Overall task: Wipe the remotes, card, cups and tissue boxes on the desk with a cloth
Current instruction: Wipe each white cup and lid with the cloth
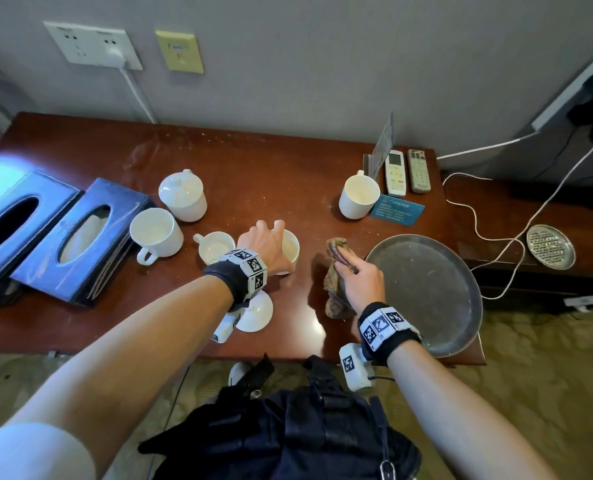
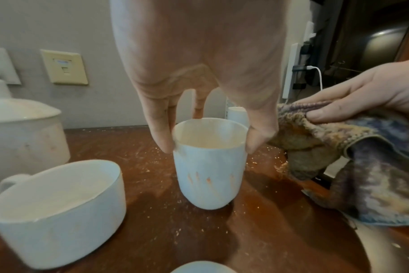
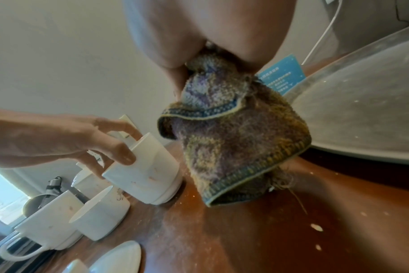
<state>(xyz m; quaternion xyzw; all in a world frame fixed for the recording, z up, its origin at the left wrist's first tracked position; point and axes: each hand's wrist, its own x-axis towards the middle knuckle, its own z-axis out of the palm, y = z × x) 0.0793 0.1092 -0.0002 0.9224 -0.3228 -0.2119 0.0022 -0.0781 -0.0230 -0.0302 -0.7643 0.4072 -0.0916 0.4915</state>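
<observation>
The desk [image 1: 253, 161] is dark red-brown wood with a glossy, dusty top carrying pale crumbs. A tall white ceramic cup [image 2: 209, 166] stands upright near the middle of the front half; it is a smooth cylinder with a rounded base and faint orange streaks on its wall. The left hand [image 1: 265, 244] comes down on it from above, fingertips [image 2: 161, 136] curled over and pinching the rim on opposite sides. Whether the base rests on the wood or is just clear of it cannot be told from these views.

The cloth [image 3: 229, 133] is a coarse knitted terry, mottled purple, yellow and blue with a stitched hem and a frayed corner. The right hand [image 1: 360, 278] grips it in a bunch, fingers closed around the upper part, and the loose end hangs to the desk. It sits just right of the cup, near but apart from it.

Left of the cup stand a low wide mug [image 2: 58, 203], a handled mug [image 1: 156, 233] and a lidded mug [image 1: 184, 195]. Two dark blue tissue boxes [image 1: 76, 237] (oval slots on top) lie at the far left. A round grey metal tray [image 1: 433, 292], dull and speckled, lies right of the cloth and overhangs the front edge. Behind it are another white mug [image 1: 357, 197], a blue card [image 1: 397, 210] lying flat, and two pale remotes [image 1: 407, 171] side by side by the wall.
</observation>
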